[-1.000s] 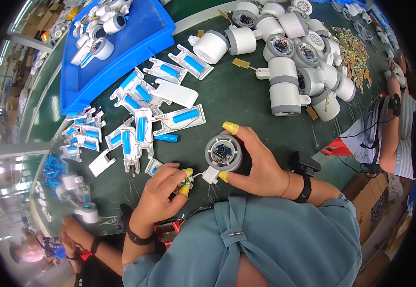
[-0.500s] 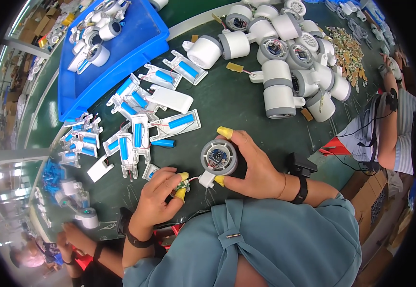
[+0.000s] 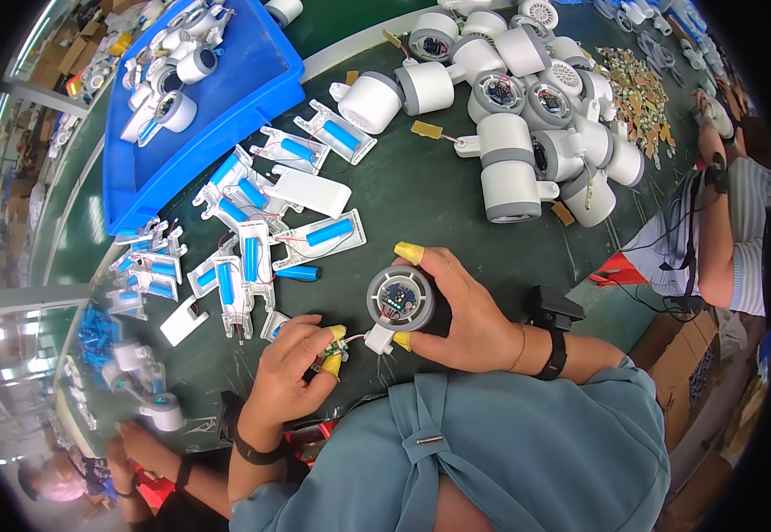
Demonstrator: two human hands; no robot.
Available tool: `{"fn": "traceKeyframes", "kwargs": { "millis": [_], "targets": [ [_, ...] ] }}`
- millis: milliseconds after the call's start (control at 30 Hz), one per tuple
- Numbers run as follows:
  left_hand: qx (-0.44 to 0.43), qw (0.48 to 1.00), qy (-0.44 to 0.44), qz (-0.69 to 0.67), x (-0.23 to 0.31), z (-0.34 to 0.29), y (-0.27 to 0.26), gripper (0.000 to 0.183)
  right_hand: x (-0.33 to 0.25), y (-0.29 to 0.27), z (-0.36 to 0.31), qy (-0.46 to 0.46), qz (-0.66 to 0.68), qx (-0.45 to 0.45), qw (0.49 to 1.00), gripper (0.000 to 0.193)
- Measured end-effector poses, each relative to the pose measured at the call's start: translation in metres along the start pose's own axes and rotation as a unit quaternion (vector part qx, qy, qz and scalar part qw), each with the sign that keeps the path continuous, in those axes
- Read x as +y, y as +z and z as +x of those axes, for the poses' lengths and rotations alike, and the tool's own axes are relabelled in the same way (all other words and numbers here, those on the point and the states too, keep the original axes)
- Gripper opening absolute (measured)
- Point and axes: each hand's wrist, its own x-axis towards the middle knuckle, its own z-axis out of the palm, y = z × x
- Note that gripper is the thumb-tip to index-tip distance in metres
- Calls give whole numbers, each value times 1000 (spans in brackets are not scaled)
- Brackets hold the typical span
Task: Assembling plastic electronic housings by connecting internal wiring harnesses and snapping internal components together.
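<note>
Head view, as I log it from afar: left hand (image 3: 298, 365), pinching one small green circuit board (image 3: 336, 349); right hand (image 3: 465, 312), grasping one white-and-grey round housing (image 3: 400, 300), open end up, over the near part of the green table (image 3: 430, 191). One thin wire (image 3: 356, 338), board to housing. Leftward: white handle shells with blue cells (image 3: 328, 232); beyond, one blue tray (image 3: 243, 84). Far right: piled similar housings (image 3: 508, 182).
</note>
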Motion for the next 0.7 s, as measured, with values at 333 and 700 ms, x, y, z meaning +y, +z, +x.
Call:
{"fn": "traceKeyframes", "kwargs": {
  "millis": [333,700],
  "targets": [
    [-24,999,-17,-33,18,3,-15,36,2,6,7,-29,-5,-35,999,83],
    [373,864,-339,-2,71,-127,-183,24,-4,2,-1,10,-3,-79,997,81]
  ]
}}
